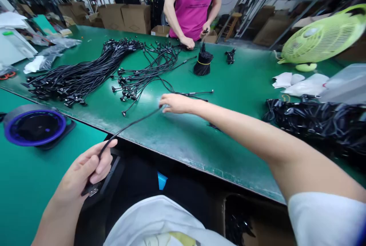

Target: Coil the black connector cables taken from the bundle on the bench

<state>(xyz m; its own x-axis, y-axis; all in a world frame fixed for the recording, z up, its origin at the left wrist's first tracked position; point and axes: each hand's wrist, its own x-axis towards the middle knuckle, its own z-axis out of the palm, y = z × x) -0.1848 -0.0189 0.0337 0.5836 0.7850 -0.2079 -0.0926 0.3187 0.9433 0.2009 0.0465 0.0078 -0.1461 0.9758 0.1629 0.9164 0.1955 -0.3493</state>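
Note:
A black cable [134, 123] runs between my two hands, over the near edge of the green table. My left hand [97, 164] is closed around one end, and a metal-tipped plug [93, 191] sticks out below its fingers. Above the table, my right hand [175, 103] pinches the cable's other stretch; the far end is hidden by the fingers. Just beyond it lies a loose spread of black cables [151, 72] with small connectors. A larger bunch of cables [85, 70] lies to the left.
Across the green table [171, 135] stands a person in a pink shirt [197, 5], hands near a banded black bundle [203, 63]. A green fan [323, 34] and piled packed cables [320, 124] are at right. A purple-rimmed round device [34, 127] sits left; a cardboard box [265, 227] is below.

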